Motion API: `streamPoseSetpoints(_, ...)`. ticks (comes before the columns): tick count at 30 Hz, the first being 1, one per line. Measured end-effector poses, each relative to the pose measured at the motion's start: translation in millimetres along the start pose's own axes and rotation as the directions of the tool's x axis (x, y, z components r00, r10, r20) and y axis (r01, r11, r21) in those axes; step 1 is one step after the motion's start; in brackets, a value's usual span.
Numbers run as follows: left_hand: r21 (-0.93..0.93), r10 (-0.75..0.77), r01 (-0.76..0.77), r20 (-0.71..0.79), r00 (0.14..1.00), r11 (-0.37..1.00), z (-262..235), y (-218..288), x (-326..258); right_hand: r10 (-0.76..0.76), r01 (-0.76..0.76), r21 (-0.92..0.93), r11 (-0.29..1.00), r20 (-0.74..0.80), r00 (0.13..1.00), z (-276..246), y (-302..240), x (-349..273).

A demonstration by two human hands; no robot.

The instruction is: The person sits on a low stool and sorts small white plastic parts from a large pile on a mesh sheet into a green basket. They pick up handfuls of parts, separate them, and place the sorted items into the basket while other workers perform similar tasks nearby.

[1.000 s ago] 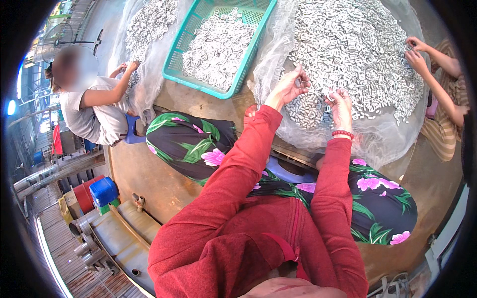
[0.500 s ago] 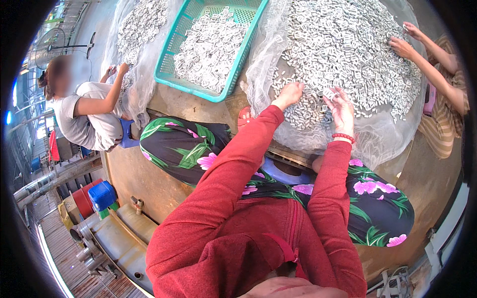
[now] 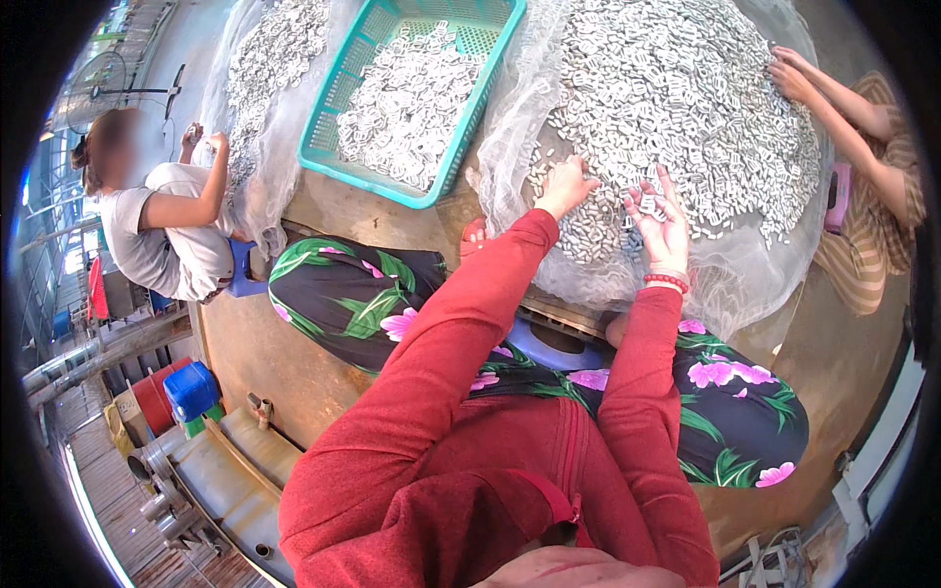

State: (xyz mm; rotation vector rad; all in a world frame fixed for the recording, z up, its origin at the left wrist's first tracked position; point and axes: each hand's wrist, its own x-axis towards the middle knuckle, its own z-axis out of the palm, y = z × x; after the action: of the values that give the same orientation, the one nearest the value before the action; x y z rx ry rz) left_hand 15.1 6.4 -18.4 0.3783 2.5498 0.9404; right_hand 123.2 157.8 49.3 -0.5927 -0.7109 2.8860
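A large heap of small white slotted pieces, like little plastic buckles (image 3: 686,108), lies on a clear mesh sheet before me. My left hand (image 3: 567,188) is over the heap's near left edge, back upward, thumb held apart from the fingers; I see nothing in it. Palm up, my right hand (image 3: 665,230) holds several white pieces (image 3: 649,203) among its bent fingers, with the index finger stretched out. A smaller patch of greyer pieces (image 3: 596,230) lies between and below my hands.
A teal basket (image 3: 312,147) partly full of white pieces stands left of the heap. On the far left, a seated person (image 3: 167,216) handles pieces from another pile (image 3: 270,59). At the right, another person's hands (image 3: 789,73) touch the heap's edge. My knees flank a blue stool (image 3: 554,348).
My left hand has loosened from a fist, its thumb now out to the side. My right hand has turned its palm up more, showing the pieces. The right-hand person's hands have come together.
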Motion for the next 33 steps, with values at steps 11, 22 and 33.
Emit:
streamPoseSetpoints(11, 0.166, 0.078, -0.076, -0.009, 0.997, 0.983, 8, -7, -11, -0.033, -0.031, 0.355, 0.934, 0.176, 0.984, 0, -10, -1)
streamPoseSetpoints(22, -0.045, 0.109, -0.103, 0.154, 0.982, 0.994, -7, -13, 6, -0.369, -0.261, -0.857, 0.445, -0.441, 0.818, -96, 35, 6)
streamPoseSetpoints(33, -0.918, 0.188, 0.395, 0.387, 0.903, -0.01, -63, 28, -19, -0.047, 0.019, -0.102, 0.995, -0.279, 0.959, -52, 28, 10)
